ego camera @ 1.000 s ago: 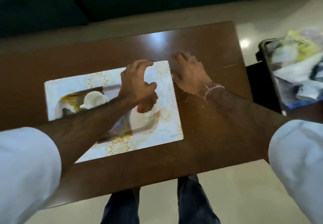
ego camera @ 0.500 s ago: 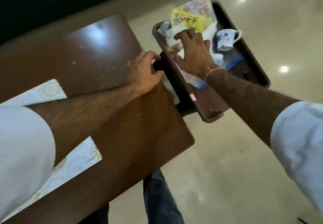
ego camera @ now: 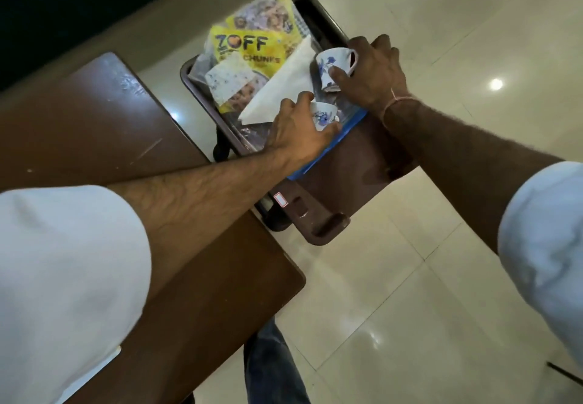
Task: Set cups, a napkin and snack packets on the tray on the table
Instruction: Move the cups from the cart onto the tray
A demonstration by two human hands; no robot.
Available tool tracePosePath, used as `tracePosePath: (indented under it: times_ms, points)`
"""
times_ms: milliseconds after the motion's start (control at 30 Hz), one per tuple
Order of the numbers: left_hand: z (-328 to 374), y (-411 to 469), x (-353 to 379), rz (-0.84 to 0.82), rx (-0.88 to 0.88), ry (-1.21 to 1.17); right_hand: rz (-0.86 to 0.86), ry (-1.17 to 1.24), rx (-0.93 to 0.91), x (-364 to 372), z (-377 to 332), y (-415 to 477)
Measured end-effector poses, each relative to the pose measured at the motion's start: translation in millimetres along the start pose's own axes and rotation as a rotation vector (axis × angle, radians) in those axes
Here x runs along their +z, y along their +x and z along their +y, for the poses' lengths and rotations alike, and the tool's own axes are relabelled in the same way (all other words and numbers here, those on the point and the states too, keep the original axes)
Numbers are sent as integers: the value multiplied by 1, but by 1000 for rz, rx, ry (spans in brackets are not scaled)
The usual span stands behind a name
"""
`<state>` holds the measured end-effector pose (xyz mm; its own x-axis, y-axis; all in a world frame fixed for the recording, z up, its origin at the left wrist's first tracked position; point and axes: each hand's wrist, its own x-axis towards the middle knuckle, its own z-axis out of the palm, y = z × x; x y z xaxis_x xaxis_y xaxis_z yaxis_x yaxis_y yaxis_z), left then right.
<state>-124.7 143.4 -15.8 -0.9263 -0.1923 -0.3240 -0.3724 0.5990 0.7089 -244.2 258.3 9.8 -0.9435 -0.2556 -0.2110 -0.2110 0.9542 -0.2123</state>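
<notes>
A brown plastic stool (ego camera: 318, 227) stands to the right of the wooden table (ego camera: 94, 119) and holds the supplies. My right hand (ego camera: 370, 71) grips a white cup with a blue flower (ego camera: 331, 66), tilted and lifted slightly. My left hand (ego camera: 299, 134) closes around a second white and blue cup (ego camera: 323, 115) lower on the stool. A white folded napkin (ego camera: 284, 88) lies beside the cups. Yellow snack packets (ego camera: 249, 48) labelled ZOFF lie behind it. Only a white corner of the tray (ego camera: 112, 358) shows at the lower left, beneath my sleeve.
A clear packet with a blue edge (ego camera: 340, 138) lies under the cups. The glossy tiled floor (ego camera: 410, 293) surrounds the stool. My white sleeves fill the lower left and right corners, and my legs in jeans (ego camera: 271, 365) show below the table edge.
My view swung right from the tray to the stool. My left hand left the table edge and closed on the lower cup. My right hand moved off the packets and took the upper cup.
</notes>
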Motion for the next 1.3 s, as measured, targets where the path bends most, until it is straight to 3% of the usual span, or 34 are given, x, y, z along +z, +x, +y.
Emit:
tracePosePath:
  times_ms: [367,600,700,967,1300]
  points:
    - [-1,9,18,115,-174,-152,-47,290,-1,10,-1,-3]
    - [-20,-19,-11,141,-71,-238,-21,385,25,13,-8,-18]
    - [-35,-42,-36,211,-1,-292,-13,375,-134,6,-27,-26]
    - [-113,-134,-110,390,-58,-293,-176,379,-530,14,-140,-78]
    - [-242,-270,-177,452,-218,-49,-427,331,-753,80,-311,-170]
